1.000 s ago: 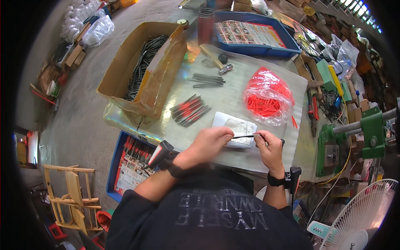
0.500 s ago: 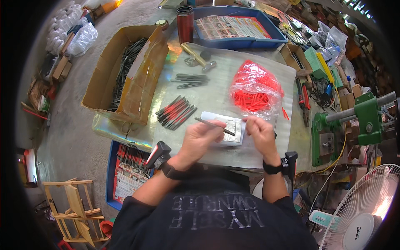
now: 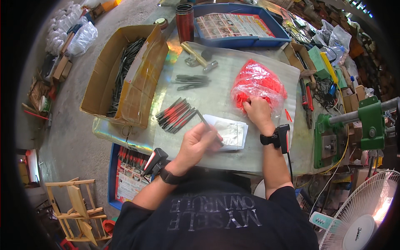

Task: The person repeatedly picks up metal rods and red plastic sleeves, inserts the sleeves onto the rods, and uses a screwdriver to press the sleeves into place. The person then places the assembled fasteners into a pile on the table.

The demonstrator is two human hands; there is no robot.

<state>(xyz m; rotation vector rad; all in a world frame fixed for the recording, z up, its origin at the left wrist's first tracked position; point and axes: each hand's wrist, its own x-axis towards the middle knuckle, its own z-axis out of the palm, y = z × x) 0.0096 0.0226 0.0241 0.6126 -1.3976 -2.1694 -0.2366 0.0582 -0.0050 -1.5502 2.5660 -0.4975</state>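
My left hand (image 3: 198, 142) is closed round a thin dark metal rod (image 3: 201, 117), which tilts up toward the left. Beside it lies a white paper pad with a silvery sheet (image 3: 231, 134). My right hand (image 3: 259, 112) is at the near side of a clear plastic bag of red plastic pieces (image 3: 257, 81). Its fingers are bent in among the pieces, and their tips are partly hidden. Left of the pad is a pile of dark rods with red middles (image 3: 176, 116). Plain dark rods (image 3: 191, 81) lie farther back.
A cardboard box of dark rods (image 3: 96, 89) stands at left. Behind are a hammer (image 3: 200, 58), a red tumbler (image 3: 185, 26) and a blue tray (image 3: 246, 43). Pliers (image 3: 307, 102) and a green hand press (image 3: 371, 121) are at right; a white fan (image 3: 362, 221) is lower right.
My right hand has moved from beside the pad up and forward to the bag of red pieces. My left hand has kept the rod, now tilted more steeply.
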